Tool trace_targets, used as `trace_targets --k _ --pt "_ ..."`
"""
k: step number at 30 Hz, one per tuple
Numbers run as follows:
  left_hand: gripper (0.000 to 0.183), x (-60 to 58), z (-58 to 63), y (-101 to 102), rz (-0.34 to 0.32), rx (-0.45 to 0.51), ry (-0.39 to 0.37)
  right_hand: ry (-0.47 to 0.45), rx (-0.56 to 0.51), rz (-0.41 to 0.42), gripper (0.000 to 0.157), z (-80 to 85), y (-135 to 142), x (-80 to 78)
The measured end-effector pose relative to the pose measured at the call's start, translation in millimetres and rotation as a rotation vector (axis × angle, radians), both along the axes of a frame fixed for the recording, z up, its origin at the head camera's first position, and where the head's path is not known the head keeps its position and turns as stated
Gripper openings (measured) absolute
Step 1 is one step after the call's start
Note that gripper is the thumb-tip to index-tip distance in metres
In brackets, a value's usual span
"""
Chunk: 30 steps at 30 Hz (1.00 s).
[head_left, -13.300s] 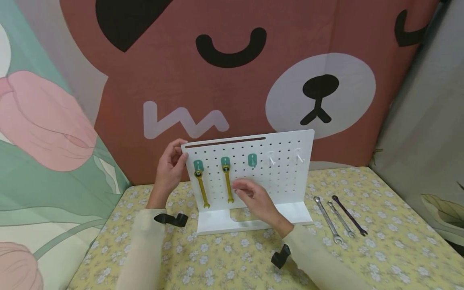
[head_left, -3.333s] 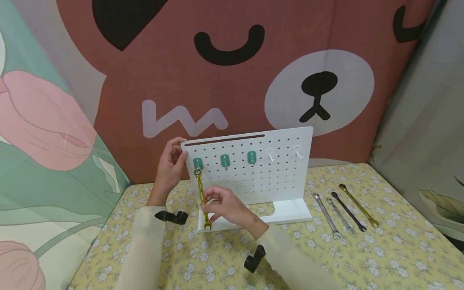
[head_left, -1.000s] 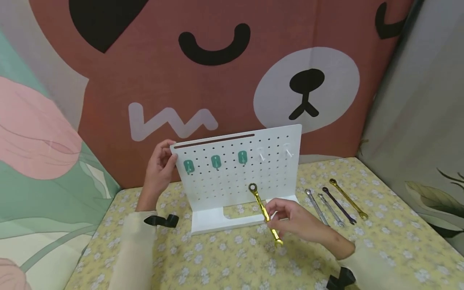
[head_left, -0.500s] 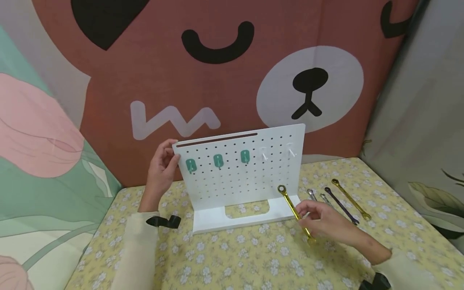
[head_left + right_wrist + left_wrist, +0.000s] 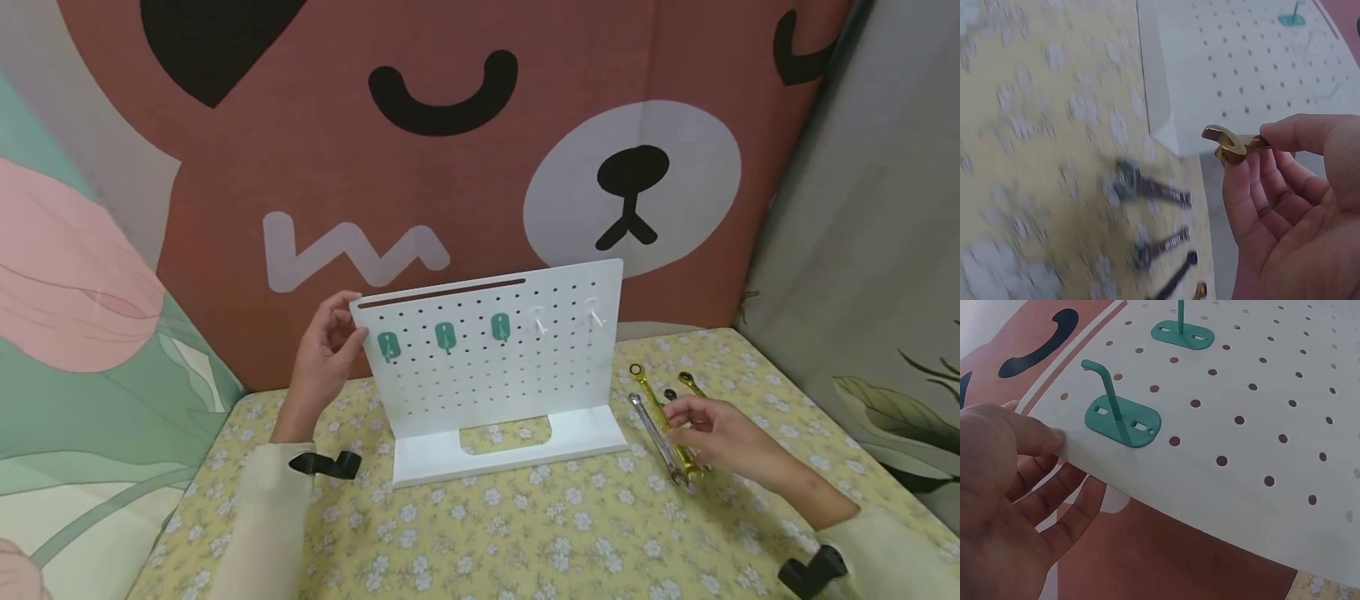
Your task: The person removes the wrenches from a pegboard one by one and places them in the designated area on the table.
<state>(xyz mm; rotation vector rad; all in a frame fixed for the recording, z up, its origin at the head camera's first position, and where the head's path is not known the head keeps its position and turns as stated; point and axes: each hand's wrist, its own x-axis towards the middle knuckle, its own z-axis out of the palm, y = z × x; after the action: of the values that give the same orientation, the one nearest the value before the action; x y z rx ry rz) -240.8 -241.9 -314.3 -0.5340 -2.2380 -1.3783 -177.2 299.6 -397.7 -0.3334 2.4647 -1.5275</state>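
My left hand (image 5: pixel 318 367) grips the upper left edge of a white pegboard (image 5: pixel 480 379), its thumb on the front face and fingers behind. In the left wrist view, that thumb lies close to a teal hook (image 5: pixel 1124 419). My right hand (image 5: pixel 723 437) pinches a gold combination wrench (image 5: pixel 648 390), whose open end faces the camera in the right wrist view. The held wrench is above the table, over a silver wrench (image 5: pixel 643 415). Partly behind the right hand lie a dark purple wrench (image 5: pixel 670 394) and another gold wrench (image 5: pixel 688 380); a smaller silver wrench (image 5: pixel 1166 247) shows in the right wrist view.
Two more teal hooks (image 5: pixel 446 336) and two clear hooks (image 5: pixel 540 321) jut from the pegboard, all bare. The board's white base (image 5: pixel 427 458) rests on a yellow floral tablecloth (image 5: pixel 480 542). A printed cloth backdrop (image 5: pixel 300 158) hangs close behind.
Both gold wrenches have come off the teal hooks; one lies at the right. The other has moved rightward in my right hand to the wrenches. The left hand keeps its grip.
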Motion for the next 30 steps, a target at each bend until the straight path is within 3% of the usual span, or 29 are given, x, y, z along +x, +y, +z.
trace_targets --k 18,30 --pt "0.051 0.6 -3.7 1 0.004 -0.005 0.008 0.037 0.194 -0.080 0.036 -12.6 74 -34.0" --pt "0.049 1.4 -1.9 2 0.014 -0.020 0.010 0.027 0.301 -0.130 0.038 -24.7 103 -47.1"
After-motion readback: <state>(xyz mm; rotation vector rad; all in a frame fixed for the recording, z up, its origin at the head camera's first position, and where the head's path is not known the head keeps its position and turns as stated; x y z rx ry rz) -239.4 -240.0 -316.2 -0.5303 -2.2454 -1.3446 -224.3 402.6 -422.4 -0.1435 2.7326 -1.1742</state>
